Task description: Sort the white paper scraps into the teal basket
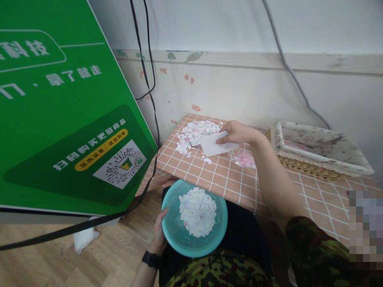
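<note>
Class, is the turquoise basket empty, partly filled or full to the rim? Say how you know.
Partly filled: paper scraps form a heap inside the turquoise basket, while bare slotted plastic shows beside them.

A round blue-green plastic basket [170, 227] holds tiny white paper bits [198, 211]. A flat white scraper [213, 146] tilts beside a white-and-pink paper heap [196, 132].

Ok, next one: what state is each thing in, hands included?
Teal basket: open, part-filled with paper scraps
Left hand: gripping its rim
White card: held
Right hand: closed on the card
Scrap pile: loose, spread on the table
Pink scraps: loose, apart from the pile
Wicker basket: open, cloth-lined
Black wristband: fastened
</note>
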{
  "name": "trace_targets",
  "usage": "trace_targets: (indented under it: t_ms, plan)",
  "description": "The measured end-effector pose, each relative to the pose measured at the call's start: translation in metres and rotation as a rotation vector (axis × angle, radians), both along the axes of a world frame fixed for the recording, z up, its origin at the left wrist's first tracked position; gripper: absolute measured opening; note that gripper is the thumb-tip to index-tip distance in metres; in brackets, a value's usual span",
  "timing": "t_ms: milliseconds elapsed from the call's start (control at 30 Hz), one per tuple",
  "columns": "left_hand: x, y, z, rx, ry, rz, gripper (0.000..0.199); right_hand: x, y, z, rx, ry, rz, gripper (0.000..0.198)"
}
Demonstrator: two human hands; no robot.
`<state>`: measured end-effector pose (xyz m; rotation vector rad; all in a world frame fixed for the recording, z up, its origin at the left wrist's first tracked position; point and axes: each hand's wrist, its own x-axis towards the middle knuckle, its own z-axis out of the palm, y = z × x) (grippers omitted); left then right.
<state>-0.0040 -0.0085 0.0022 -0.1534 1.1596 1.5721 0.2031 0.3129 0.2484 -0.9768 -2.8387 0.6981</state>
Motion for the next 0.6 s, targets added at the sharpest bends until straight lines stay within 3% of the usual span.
trace_targets:
  t_ms: [233,600]
  plan:
    - [0.0,0.0,0.0,0.0,0.008,0.009,0.02,-0.002,0.002,-0.004,0.035,0.054,-0.089,0.033]
    - [-0.001,-0.001,-0.004,0.014,-0.003,0.003,0.019,-0.012,0.0,-0.01,0.033,0.079,-0.054,0.029]
